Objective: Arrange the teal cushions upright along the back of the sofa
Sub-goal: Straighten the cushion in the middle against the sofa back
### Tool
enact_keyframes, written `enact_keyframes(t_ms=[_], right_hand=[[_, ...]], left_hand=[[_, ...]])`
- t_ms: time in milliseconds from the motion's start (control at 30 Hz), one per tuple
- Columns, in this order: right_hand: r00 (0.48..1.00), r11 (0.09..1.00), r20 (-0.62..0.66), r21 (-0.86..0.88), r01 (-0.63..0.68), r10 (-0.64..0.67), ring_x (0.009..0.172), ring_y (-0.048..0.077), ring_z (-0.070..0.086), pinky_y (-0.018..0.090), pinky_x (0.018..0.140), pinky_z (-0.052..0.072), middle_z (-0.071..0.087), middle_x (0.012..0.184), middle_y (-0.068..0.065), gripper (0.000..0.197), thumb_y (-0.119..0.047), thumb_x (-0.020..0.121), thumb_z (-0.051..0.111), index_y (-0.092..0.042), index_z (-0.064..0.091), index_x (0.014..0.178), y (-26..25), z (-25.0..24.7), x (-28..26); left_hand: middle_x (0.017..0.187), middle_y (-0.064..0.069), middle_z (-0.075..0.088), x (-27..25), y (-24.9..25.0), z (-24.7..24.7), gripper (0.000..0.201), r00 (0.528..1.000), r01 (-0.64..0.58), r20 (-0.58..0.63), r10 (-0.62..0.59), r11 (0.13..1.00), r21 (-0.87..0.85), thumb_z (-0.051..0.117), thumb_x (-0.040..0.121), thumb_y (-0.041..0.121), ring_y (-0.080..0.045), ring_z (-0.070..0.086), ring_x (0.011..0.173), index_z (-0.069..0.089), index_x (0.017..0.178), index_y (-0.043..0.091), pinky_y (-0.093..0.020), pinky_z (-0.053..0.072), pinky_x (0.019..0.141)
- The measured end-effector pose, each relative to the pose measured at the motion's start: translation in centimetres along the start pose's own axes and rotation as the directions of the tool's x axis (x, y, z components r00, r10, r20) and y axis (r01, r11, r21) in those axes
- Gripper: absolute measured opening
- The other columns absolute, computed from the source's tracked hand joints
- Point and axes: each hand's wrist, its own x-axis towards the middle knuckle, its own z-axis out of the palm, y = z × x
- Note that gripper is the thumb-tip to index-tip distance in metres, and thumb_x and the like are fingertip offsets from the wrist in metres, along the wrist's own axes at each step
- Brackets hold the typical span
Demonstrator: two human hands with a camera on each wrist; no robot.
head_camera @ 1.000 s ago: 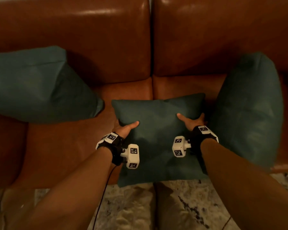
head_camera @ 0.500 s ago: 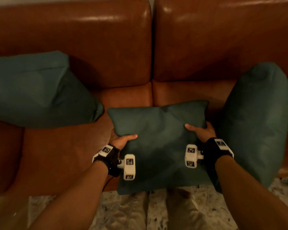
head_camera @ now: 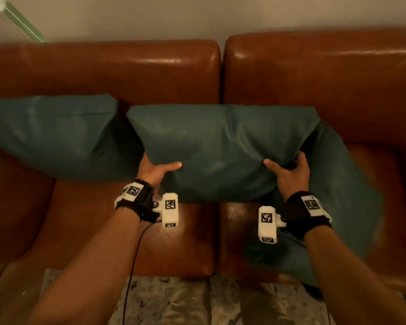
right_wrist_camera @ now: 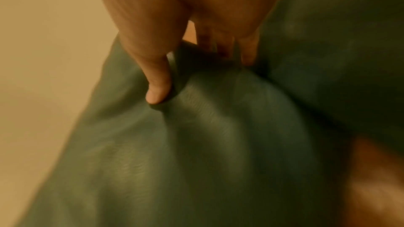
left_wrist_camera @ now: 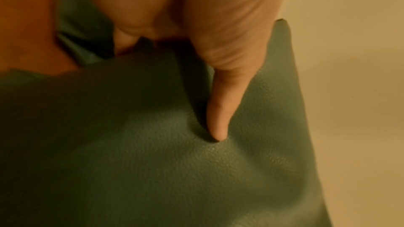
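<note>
I hold the middle teal cushion point(head_camera: 220, 146) raised above the seat, in front of the brown leather sofa back point(head_camera: 127, 71). My left hand point(head_camera: 155, 168) grips its left lower edge, thumb on the front face. My right hand point(head_camera: 288, 170) grips its right lower edge the same way. In the left wrist view the thumb point(left_wrist_camera: 220, 110) presses into the cushion point(left_wrist_camera: 153, 161). In the right wrist view the thumb point(right_wrist_camera: 157, 84) pinches a fold of the cushion point(right_wrist_camera: 207, 144). A second teal cushion point(head_camera: 49, 134) leans at the left. A third teal cushion point(head_camera: 342, 188) lies at the right.
The sofa seat point(head_camera: 178, 242) shows bare leather below the raised cushion. A pale wall point(head_camera: 197, 15) runs behind the sofa. A patterned rug point(head_camera: 174, 301) lies in front of the seat. A cable point(head_camera: 131, 266) hangs from my left wrist.
Both hands have lifted the middle cushion off the seat's front edge and carried it up and back toward the sofa back. The side cushions have stayed in place.
</note>
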Motion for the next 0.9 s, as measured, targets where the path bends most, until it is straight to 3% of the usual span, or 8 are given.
enact_keyframes(t_ms=[100, 233, 367, 467, 600, 666, 766, 900], right_hand=[[1.0, 0.996, 0.017, -0.085, 0.015, -0.013, 0.117, 0.025, 0.057, 0.042, 0.103, 0.048, 0.058, 0.129, 0.006, 0.07, -0.023, 0.071, 0.084, -0.015, 0.048, 0.13, 0.0, 0.4, 1.6], [0.975, 0.979, 0.132, -0.129, -0.159, 0.176, 0.137, 0.034, 0.042, 0.043, 0.11, 0.039, 0.036, 0.152, 0.019, 0.1, -0.016, 0.072, 0.083, -0.019, 0.02, 0.15, 0.7, 0.8, 4.1], [0.944, 0.961, 0.239, -0.211, -0.178, 0.228, 0.146, 0.029, 0.031, 0.046, 0.117, 0.03, 0.025, 0.161, 0.011, 0.129, -0.017, 0.063, 0.089, -0.018, -0.001, 0.156, 1.0, 1.8, 7.3], [0.947, 0.931, 0.241, -0.345, -0.122, 0.214, 0.144, 0.03, 0.033, 0.048, 0.117, 0.031, 0.029, 0.159, 0.008, 0.131, -0.024, 0.054, 0.093, -0.025, 0.009, 0.155, 1.0, 3.1, 8.9], [0.966, 0.92, 0.237, -0.393, -0.006, 0.108, 0.138, 0.031, 0.04, 0.048, 0.115, 0.033, 0.04, 0.152, 0.008, 0.113, -0.026, 0.055, 0.091, -0.022, 0.029, 0.149, 1.7, 4.3, 8.7], [0.977, 0.939, 0.211, -0.343, 0.039, 0.037, 0.135, 0.031, 0.045, 0.048, 0.113, 0.036, 0.045, 0.148, 0.008, 0.103, -0.023, 0.056, 0.091, -0.018, 0.038, 0.145, 2.1, 4.3, 8.0], [0.984, 0.954, 0.176, -0.293, 0.069, -0.017, 0.136, 0.03, 0.043, 0.048, 0.114, 0.036, 0.043, 0.149, 0.009, 0.094, -0.02, 0.063, 0.088, -0.017, 0.039, 0.144, 2.7, 3.7, 6.8], [0.982, 0.956, 0.189, -0.282, 0.076, -0.022, 0.138, 0.028, 0.04, 0.045, 0.116, 0.033, 0.041, 0.151, 0.007, 0.095, -0.017, 0.066, 0.086, -0.018, 0.035, 0.146, 2.8, 3.7, 6.9]], left_hand=[[0.132, 0.0, 0.062, 1.7, 2.0, 0.0, 0.099, 0.999, -0.002, 0.033, 0.002, 1.0, -0.001, 0.087, 0.061, -0.001, -0.021, 0.061, 0.117, 0.042, 0.147, 0.018, -0.044, 0.05, 0.101], [0.147, -0.003, 0.05, 2.9, 2.0, 0.9, 0.103, 0.981, 0.186, 0.075, -0.18, 0.978, -0.092, 0.078, 0.077, 0.0, -0.027, 0.054, 0.126, 0.021, 0.157, 0.03, -0.041, 0.053, 0.078], [0.153, 0.001, 0.043, 3.7, 1.2, 2.5, 0.108, 0.967, 0.252, 0.041, -0.25, 0.966, -0.064, 0.086, 0.072, 0.013, -0.03, 0.049, 0.128, 0.02, 0.154, 0.04, -0.06, 0.051, 0.09], [0.157, 0.001, 0.037, 4.9, 1.0, 2.5, 0.117, 0.959, 0.284, 0.003, -0.284, 0.955, -0.087, 0.088, 0.069, 0.018, -0.035, 0.042, 0.14, 0.013, 0.155, 0.044, -0.064, 0.051, 0.09], [0.15, 0.002, 0.047, 5.3, 1.0, 2.6, 0.095, 0.963, 0.271, 0.017, -0.271, 0.958, -0.099, 0.086, 0.073, 0.015, -0.03, 0.048, 0.132, 0.035, 0.148, 0.042, -0.059, 0.053, 0.084], [0.146, 0.001, 0.049, 5.1, 0.7, 2.7, 0.089, 0.973, 0.232, 0.013, -0.232, 0.965, -0.125, 0.083, 0.075, 0.01, -0.032, 0.049, 0.129, 0.038, 0.146, 0.038, -0.061, 0.051, 0.088], [0.14, 0.0, 0.052, 4.7, -0.5, 2.4, 0.087, 0.976, 0.208, -0.027, -0.215, 0.966, -0.153, 0.081, 0.077, 0.007, -0.031, 0.052, 0.124, 0.037, 0.148, 0.034, -0.064, 0.048, 0.1], [0.151, -0.003, 0.046, 4.9, -1.2, 2.3, 0.091, 0.981, 0.193, -0.005, -0.195, 0.972, -0.133, 0.08, 0.077, 0.005, -0.033, 0.048, 0.132, 0.034, 0.15, 0.035, -0.058, 0.051, 0.097]])
